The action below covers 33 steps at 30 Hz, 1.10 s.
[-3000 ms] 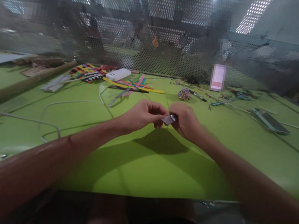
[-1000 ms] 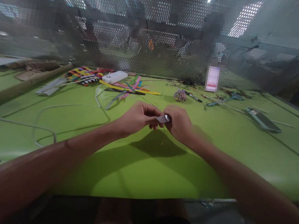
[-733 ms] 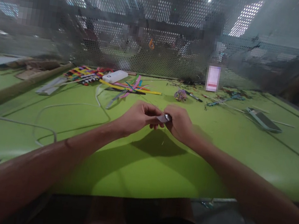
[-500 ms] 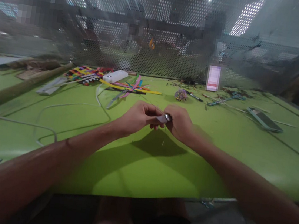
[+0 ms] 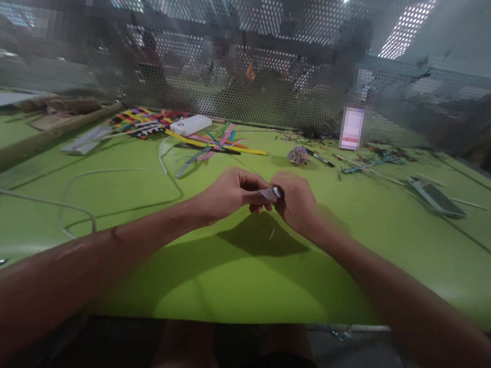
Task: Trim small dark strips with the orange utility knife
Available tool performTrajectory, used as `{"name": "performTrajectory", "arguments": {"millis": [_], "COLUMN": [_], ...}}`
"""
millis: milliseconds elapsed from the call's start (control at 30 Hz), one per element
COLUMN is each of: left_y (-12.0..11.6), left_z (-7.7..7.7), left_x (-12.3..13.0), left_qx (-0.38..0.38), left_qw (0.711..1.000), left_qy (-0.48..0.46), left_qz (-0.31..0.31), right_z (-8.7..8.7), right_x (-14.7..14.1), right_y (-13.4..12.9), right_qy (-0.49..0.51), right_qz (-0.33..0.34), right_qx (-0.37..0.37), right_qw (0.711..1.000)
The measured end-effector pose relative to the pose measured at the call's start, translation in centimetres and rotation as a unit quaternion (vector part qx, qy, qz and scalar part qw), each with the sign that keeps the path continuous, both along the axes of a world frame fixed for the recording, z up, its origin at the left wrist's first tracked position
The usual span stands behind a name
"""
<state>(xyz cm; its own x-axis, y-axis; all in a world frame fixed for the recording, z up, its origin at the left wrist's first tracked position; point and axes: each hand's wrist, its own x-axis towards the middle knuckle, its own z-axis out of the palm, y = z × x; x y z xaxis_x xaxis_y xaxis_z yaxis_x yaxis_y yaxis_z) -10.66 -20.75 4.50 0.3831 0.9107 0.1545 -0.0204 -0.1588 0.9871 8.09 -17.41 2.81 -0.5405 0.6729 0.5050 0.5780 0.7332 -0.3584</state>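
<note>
My left hand (image 5: 228, 194) is closed, its thumb and fingers pinching a short flat grey strip (image 5: 267, 194). Against it my right hand (image 5: 297, 203) is curled shut around a small shiny metal piece (image 5: 277, 192), whose kind I cannot make out because the fingers cover most of it. The strip and the metal piece meet between the two hands, above the green tabletop (image 5: 220, 291). Below the fingers shows a thin pale strand (image 5: 272, 233), over the hands' shadow.
Coloured strips (image 5: 217, 146) lie crossed near a white power bank (image 5: 190, 124) with a cable. Behind my hands are a ball of tangled threads (image 5: 298, 155) and a pen (image 5: 320, 157). A phone (image 5: 435, 197) lies right; a lit screen (image 5: 352, 128) stands before a perforated metal panel (image 5: 268, 95).
Both hands keep nearly the same place and grip. The pale strand below the fingers has shifted slightly and looks curved now. The whole view has moved a little.
</note>
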Motion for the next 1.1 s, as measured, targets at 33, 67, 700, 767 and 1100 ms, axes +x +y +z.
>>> {"name": "performTrajectory", "arguments": {"millis": [33, 67, 700, 767, 1100], "left_y": [0.01, 0.03, 0.02, 0.04, -0.18], "left_z": [-0.03, -0.07, 0.00, -0.07, 0.19], "left_x": [-0.01, -0.02, -0.09, -0.08, 0.15], "left_qx": [0.002, 0.003, 0.002, 0.003, -0.003], "left_qw": [1.000, 1.000, 1.000, 1.000, 1.000], "left_qy": [0.002, 0.004, 0.000, -0.007, -0.008], "left_qz": [0.001, 0.000, -0.003, -0.006, -0.007], "right_z": [0.03, 0.06, 0.12, 0.14, 0.11], "right_x": [-0.01, -0.01, -0.07, -0.10, -0.06], "right_y": [-0.04, -0.07, -0.06, -0.04, -0.14], "right_qy": [-0.001, -0.001, 0.005, 0.008, 0.000], "right_qz": [0.002, 0.003, 0.008, 0.010, 0.011], "right_qx": [0.000, -0.001, -0.005, -0.014, -0.018], "right_qw": [1.000, 1.000, 1.000, 1.000, 1.000]}}
